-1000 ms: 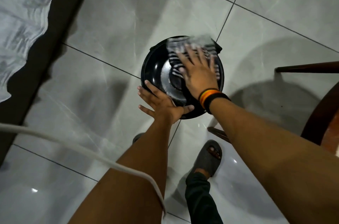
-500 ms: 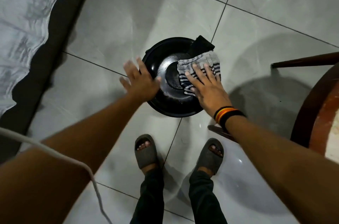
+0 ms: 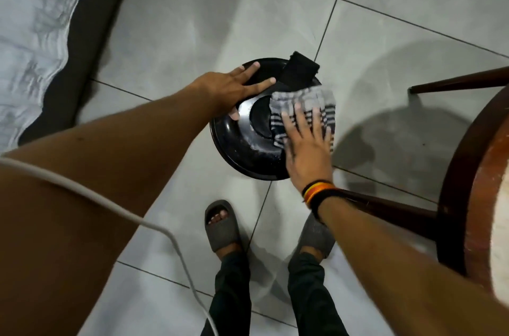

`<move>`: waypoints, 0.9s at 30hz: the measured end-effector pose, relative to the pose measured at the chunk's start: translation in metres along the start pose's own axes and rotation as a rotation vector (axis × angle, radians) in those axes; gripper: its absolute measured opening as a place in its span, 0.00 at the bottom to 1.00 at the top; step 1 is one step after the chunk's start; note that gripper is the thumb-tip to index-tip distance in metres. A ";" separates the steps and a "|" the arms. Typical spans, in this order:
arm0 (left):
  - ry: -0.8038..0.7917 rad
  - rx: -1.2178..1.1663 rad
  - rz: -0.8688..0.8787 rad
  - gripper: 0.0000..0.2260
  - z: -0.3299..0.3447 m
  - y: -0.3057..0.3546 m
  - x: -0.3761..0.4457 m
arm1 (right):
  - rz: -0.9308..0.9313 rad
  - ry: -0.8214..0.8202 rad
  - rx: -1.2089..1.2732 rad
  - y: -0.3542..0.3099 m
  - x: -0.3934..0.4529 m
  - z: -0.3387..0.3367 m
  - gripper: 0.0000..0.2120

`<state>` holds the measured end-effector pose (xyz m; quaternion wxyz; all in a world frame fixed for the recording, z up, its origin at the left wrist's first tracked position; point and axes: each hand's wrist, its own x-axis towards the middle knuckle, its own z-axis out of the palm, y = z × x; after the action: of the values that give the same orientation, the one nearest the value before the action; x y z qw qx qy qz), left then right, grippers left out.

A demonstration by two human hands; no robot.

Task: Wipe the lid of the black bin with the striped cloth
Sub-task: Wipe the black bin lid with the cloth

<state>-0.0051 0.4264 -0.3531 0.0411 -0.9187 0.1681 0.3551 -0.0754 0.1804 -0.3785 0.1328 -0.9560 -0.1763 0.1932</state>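
The round black bin stands on the tiled floor, seen from above, its glossy lid (image 3: 248, 148) dusty near the front. A black hinge tab (image 3: 300, 68) sticks out at the far rim. The grey cloth with dark stripes (image 3: 305, 107) lies over the lid's right half. My right hand (image 3: 307, 148) lies flat on the cloth, fingers spread, pressing it onto the lid. My left hand (image 3: 234, 85) rests flat on the lid's far-left rim, fingers apart, holding nothing.
A dark wooden chair (image 3: 462, 170) with a round seat stands close on the right, one leg by the bin. A bed edge with white sheet (image 3: 30, 32) runs along the left. A white cable (image 3: 115, 206) hangs across my left arm. My sandalled feet (image 3: 220, 225) stand just behind the bin.
My left hand moved from the lid's near edge round to its far-left rim. My right hand slid the cloth from the far side toward the right half of the lid.
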 end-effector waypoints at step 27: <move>0.009 0.272 0.258 0.59 -0.012 0.017 0.016 | -0.241 -0.053 -0.171 -0.043 -0.047 0.044 0.41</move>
<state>0.0082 0.4038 -0.3537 0.1186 -0.8770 0.3310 0.3275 -0.1461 0.2092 -0.3887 0.0685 -0.9303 -0.3089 0.1853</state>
